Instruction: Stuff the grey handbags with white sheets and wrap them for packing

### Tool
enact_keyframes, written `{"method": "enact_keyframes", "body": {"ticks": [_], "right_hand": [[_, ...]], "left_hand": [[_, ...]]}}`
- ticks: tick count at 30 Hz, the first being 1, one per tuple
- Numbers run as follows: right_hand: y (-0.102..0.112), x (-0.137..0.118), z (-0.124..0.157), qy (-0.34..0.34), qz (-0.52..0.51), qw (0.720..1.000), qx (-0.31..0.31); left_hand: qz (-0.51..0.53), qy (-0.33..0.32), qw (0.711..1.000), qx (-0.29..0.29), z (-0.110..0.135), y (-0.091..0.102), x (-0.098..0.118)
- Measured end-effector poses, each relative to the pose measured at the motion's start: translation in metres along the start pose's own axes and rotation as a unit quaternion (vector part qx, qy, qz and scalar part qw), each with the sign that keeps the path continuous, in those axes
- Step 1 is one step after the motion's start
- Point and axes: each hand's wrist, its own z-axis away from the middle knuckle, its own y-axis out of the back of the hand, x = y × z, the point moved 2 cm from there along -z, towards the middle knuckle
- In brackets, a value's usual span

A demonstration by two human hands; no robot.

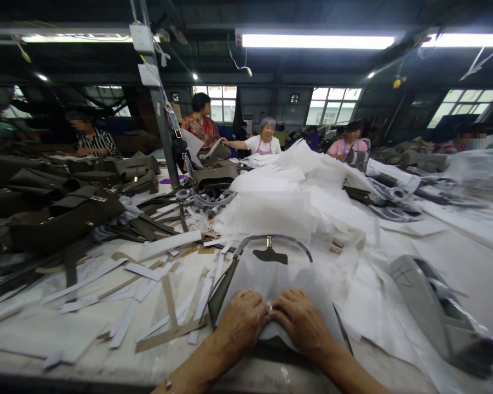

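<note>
A dark olive handbag (218, 300) lies on the table right in front of me, its wrapped handle (246, 241) pointing away. Over its body is spread a translucent white sheet (263, 276). Beyond the sheet's far edge a dark tab (273, 256) with a gold-coloured clasp shows. My left hand (243, 316) and my right hand (299, 317) rest close together on the sheet, fingers curled and thumbs nearly meeting. Both appear to pinch the sheet at the middle, where a small shiny spot shows between them. The fingertips are partly hidden.
A grey tape dispenser (429, 312) stands at the right. White sheets (296, 169) are heaped behind the bag. Paper and brown strips (148, 290) litter the left, near piled dark bags (66, 219). A metal post (162, 126) rises behind; several people work across the table.
</note>
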Motion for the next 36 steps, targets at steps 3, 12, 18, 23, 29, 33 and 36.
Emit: {"method": "enact_keyframes", "body": {"ticks": [3, 12, 18, 23, 29, 33, 36], "right_hand": [[0.000, 0.001, -0.001, 0.016, -0.047, 0.999, -0.009], [0.011, -0.003, -0.009, -0.014, 0.009, 0.998, -0.068], [0.018, 0.005, -0.011, -0.042, -0.133, 0.984, -0.107], [0.020, 0.029, -0.018, -0.175, -0.250, 0.949, -0.076], [0.032, 0.022, -0.047, -0.161, -0.196, 0.960, -0.122], [0.028, 0.003, -0.056, -0.129, -0.124, 0.978, -0.109], [0.013, -0.001, -0.047, -0.100, -0.091, 0.982, -0.128]], "left_hand": [[0.036, 0.040, 0.999, 0.000, 0.003, -0.001, -0.001], [0.104, 0.008, 0.992, -0.072, 0.004, -0.007, -0.002], [0.135, 0.023, 0.988, -0.075, 0.005, -0.006, -0.003], [0.114, -0.001, 0.990, -0.086, 0.001, -0.006, 0.000], [0.078, 0.020, 0.993, -0.091, -0.007, 0.000, 0.010], [0.074, 0.054, 0.995, -0.048, -0.001, -0.007, 0.012], [0.116, 0.073, 0.990, -0.022, 0.005, -0.007, 0.010]]}}
